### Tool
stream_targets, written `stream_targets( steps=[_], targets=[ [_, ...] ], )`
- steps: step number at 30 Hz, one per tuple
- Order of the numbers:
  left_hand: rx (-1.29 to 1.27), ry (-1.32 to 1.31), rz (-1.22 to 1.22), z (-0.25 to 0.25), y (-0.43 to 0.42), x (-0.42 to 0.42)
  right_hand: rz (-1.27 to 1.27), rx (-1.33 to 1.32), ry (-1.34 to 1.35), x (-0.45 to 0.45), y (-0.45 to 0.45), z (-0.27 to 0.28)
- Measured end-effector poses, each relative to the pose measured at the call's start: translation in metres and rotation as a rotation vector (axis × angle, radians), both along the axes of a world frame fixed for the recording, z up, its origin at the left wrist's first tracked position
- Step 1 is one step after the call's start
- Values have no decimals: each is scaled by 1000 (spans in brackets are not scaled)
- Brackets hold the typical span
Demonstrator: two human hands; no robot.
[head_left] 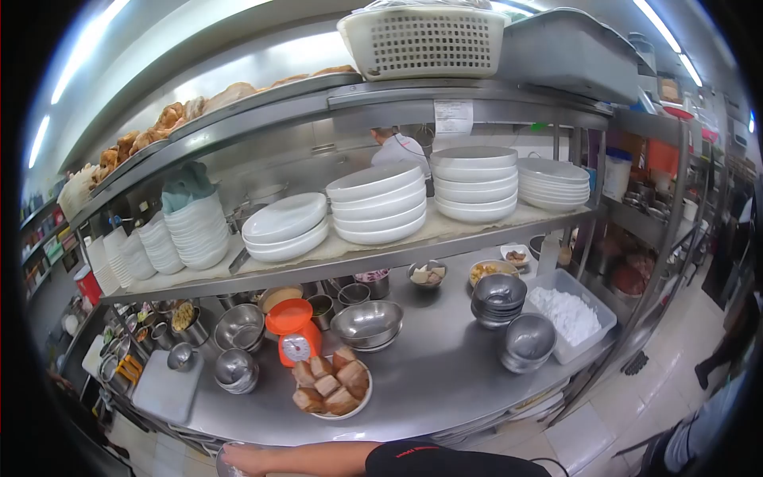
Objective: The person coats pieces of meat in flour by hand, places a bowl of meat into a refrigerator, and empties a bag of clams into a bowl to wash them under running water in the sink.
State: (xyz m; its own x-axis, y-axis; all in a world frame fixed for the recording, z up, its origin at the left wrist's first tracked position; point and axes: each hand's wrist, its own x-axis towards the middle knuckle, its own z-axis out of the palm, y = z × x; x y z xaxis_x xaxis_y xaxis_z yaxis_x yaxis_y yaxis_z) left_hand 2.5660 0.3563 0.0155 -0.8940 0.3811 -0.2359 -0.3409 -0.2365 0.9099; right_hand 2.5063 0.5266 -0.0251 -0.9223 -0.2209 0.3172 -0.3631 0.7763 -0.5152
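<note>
My right hand is at the bottom edge, left of centre, at the end of a bare forearm with a black sleeve coming from the right. It is beside a pale, shiny thing that I cannot make out; its fingers are hidden. Just above the forearm, a white bowl full of brown meat chunks stands on the steel counter. Behind the bowl is an orange scale with a round dial. Steel bowls are stacked left of the scale. My left hand is out of view.
White plates and bowls stand in stacks on the middle shelf. At the right are steel bowls and a tub of white powder. A cutting board lies left. One person is beyond the shelf, another at the lower right.
</note>
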Motion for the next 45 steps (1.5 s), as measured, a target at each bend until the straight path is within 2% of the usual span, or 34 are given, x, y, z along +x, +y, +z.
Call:
stream_targets(
  steps=[3,4,7,9,11,14,16,17,20,23,26,29,32,35,38,39,40,41,43,44,45],
  targets=[
    [0,23,-19,-5,29,39,-20,172,-30,71,31,14],
    [-5,36,-33,-14,35,42,-56,157,-115,114,40,51],
    [27,50,-64,-31,53,52,-22,266,-216,132,54,49],
    [-2,42,-39,-9,72,77,43,299,-288,147,66,58],
    [-14,47,-83,-7,81,87,78,341,-365,163,77,68],
    [-17,37,-143,-5,91,103,46,260,-303,172,88,49],
    [-39,14,-160,4,99,116,-80,65,-198,176,89,34],
    [-48,4,-169,8,103,120,-143,-30,-144,179,89,36],
    [30,-18,-156,12,104,125,-224,-91,-182,180,93,49],
    [16,40,-174,-1,102,110,-105,183,-280,192,96,71],
    [73,102,-155,-11,99,99,-57,226,-245,203,97,76],
    [87,71,-109,-15,95,94,118,403,-445,189,96,82],
    [125,77,-135,2,94,113,62,333,-393,175,90,60],
    [88,30,-56,-2,89,114,-193,83,-230,182,82,64],
    [131,51,-39,7,87,116,-305,75,-134,171,62,57],
    [169,58,-44,0,81,108,-92,367,-171,160,65,52],
    [128,29,11,1,76,108,67,343,-325,147,62,55],
    [92,10,75,3,70,111,54,307,-314,153,56,62],
    [99,-31,111,14,59,116,108,600,-258,148,42,64],
    [50,-40,124,14,53,113,171,570,-299,145,39,71],
    [18,-108,245,18,50,114,213,510,-295,136,34,56]
  ],
)
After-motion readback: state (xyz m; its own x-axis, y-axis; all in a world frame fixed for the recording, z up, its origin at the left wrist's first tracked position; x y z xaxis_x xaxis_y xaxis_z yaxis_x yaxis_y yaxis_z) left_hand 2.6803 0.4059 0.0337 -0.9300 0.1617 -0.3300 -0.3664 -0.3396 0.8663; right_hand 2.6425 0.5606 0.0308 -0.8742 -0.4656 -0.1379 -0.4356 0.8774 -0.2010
